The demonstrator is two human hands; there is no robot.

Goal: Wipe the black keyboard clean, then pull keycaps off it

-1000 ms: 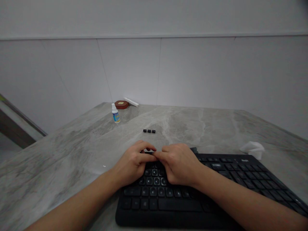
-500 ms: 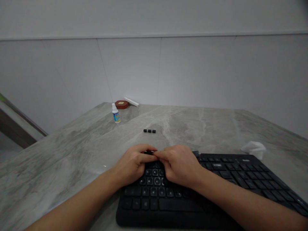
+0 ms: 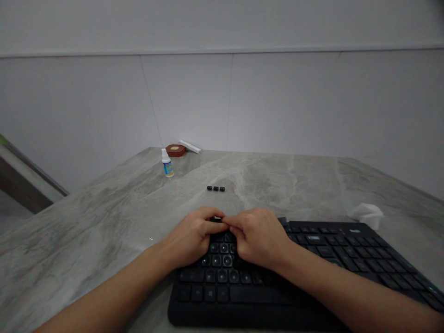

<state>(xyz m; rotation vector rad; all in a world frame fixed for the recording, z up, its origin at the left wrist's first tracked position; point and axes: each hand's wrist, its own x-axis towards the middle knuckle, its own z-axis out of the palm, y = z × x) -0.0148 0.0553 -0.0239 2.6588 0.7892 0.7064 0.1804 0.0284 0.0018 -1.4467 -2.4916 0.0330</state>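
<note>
Pinching square black keycap [image 3: 216,219]: left hand [image 3: 192,238], right hand [image 3: 258,238].

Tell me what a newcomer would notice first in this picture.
The left hand and right hand meet fingertip to fingertip over the upper-left keys of a black plastic computer keyboard. Beyond them, three small black square keycaps lie in a row on the grey marble tabletop.

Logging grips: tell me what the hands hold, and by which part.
Cannot be told. The left hand and right hand meet fingertip to fingertip over the keyboard; a small dark bit shows there, its hold hidden.
</note>
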